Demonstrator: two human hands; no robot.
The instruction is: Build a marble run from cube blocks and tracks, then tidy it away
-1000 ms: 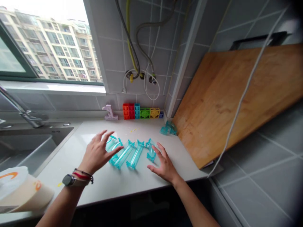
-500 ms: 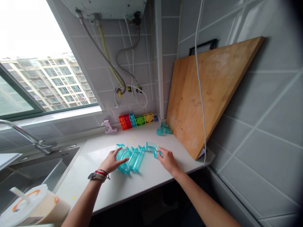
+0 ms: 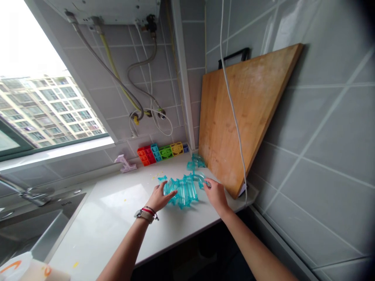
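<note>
Several translucent teal toy track pieces (image 3: 184, 190) lie side by side in a row on the white counter. At the row's left end my left hand (image 3: 159, 196) rests against them, thumb and fingers spread apart. A curved teal track piece (image 3: 199, 176) sits at the right end, close beside the row. My right hand (image 3: 215, 194) pinches the outer end of this curved piece between thumb and fingers. Part of the leftmost pieces is hidden behind my left fingers.
More teal pieces (image 3: 195, 161) lie in the corner by a leaning wooden board (image 3: 234, 117). Colourful blocks (image 3: 165, 152) and a lilac toy piece (image 3: 125, 163) line the back wall. At left are a sink (image 3: 32, 230) and a cup (image 3: 32, 269). A white cord (image 3: 234, 109) hangs before the board.
The row of teal pieces has slid right along the counter with my left hand, closing the gap to the curved piece. My view has also turned and shifted somewhat.
</note>
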